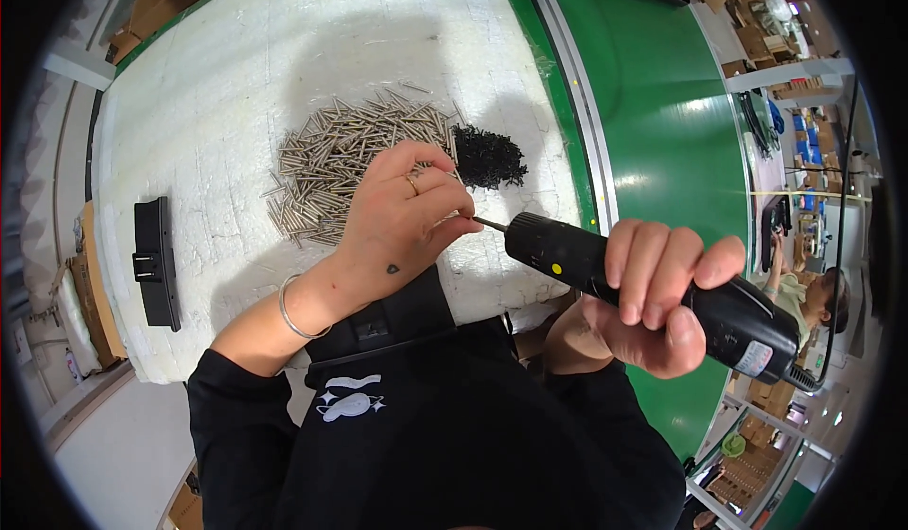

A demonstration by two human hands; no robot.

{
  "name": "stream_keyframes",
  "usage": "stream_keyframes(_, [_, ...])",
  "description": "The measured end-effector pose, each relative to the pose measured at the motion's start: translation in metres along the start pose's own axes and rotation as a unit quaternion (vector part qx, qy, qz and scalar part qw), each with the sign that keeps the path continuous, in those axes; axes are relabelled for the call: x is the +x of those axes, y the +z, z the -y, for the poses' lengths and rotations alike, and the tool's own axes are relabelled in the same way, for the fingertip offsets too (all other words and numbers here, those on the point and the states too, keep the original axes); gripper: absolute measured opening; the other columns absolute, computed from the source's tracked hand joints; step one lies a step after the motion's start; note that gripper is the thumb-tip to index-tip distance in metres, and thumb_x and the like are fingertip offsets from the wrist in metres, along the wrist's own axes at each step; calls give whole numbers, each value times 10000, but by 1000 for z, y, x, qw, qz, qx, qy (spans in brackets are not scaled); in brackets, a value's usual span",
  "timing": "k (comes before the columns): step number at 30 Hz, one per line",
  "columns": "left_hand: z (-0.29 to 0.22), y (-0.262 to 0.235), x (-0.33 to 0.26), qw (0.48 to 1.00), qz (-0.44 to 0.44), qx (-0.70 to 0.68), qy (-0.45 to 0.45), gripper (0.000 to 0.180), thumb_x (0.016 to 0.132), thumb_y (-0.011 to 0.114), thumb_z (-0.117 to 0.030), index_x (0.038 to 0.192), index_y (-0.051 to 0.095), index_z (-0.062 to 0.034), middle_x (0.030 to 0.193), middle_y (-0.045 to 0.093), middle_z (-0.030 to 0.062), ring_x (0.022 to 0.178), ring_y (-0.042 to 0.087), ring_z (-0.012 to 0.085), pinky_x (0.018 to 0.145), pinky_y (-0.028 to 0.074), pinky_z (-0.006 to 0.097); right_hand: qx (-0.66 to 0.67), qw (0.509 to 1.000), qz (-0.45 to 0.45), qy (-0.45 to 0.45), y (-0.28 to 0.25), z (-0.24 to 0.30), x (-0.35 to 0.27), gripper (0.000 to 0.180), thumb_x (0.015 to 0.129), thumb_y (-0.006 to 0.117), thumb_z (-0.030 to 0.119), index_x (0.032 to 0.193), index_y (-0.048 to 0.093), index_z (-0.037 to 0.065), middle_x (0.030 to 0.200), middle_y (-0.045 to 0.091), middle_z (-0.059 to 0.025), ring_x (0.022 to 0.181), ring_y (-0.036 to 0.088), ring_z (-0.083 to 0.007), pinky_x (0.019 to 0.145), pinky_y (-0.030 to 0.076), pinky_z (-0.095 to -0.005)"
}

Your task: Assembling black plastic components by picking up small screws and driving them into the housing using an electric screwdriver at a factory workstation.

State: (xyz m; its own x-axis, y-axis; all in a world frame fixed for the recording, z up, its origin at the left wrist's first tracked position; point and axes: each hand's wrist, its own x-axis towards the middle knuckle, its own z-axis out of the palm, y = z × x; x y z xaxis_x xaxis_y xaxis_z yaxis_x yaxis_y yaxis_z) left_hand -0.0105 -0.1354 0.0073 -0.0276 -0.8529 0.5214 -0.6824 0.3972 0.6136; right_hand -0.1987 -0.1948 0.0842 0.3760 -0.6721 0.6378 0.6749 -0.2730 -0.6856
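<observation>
The right hand (653, 294) is wrapped tight around the rear body of a black electric screwdriver (643, 289), fingers curled over the top and thumb beneath. The tool lies close to level, its long axis running from lower right up to the left, and its thin metal bit (490, 223) points left toward the left hand. A cord leaves its back end at the lower right.

The left hand (402, 223) has its fingertips pinched together right at the tip of the bit; whatever small part they grip is hidden between them. A ring sits on one finger and a silver bangle (291, 311) circles the wrist. A black part (378, 327) shows under that wrist at the near edge of the bench.

Just beyond the left hand, a heap of slim metal pins (345, 166) is spread on a white foam pad (227, 95), with a small mound of black screws (487, 156) touching its right end. Well apart, at the pad's left edge, lies a long black plastic piece (156, 263).

Right of the pad runs a green conveyor belt (662, 123) edged by a pale metal rail. Another person (813, 298) sits at the far right, among cartons and shelving.
</observation>
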Motion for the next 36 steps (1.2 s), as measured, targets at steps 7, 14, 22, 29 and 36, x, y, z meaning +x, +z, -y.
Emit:
stream_keyframes(7, [-2,-9,-6,999,-13,-39,-1,221,643,795,-126,776,619,-112,763,606,-1,931,580,235,758,457,365,23,999,36,11,9,1,3,261,781,557,125,1005,429,86,655,492,43,560,507,-70,608,399,-249])
stream_keyframes(14, [0,-13,-17,995,-2,-96,8,197,672,776,-93,800,627,-82,788,610,44,884,608,233,687,502,339,19,996,82,-14,15,-2,0,254,719,622,81,922,470,102,567,527,72,476,516,-41,517,420,-170])
stream_keyframes(22, [-9,-32,-38,993,12,-12,119,423,754,647,11,1157,665,-116,744,569,6,839,603,179,666,531,275,71,995,63,25,30,-10,-1,244,728,625,79,912,466,104,553,525,75,459,510,-36,515,414,-167])
stream_keyframes(29, [-11,-50,-43,999,-38,-36,-3,498,716,737,-106,1200,624,-127,1070,674,51,1081,572,268,947,469,372,29,997,66,38,42,-29,-6,268,753,628,106,941,437,111,581,494,56,470,482,-51,511,387,-199])
stream_keyframes(36, [67,-111,-81,961,-9,211,-177,145,685,751,-56,820,697,-44,812,614,85,831,534,267,742,465,361,41,997,57,29,38,-27,-5,255,779,560,120,1002,442,84,615,444,43,504,450,-71,585,366,-247])
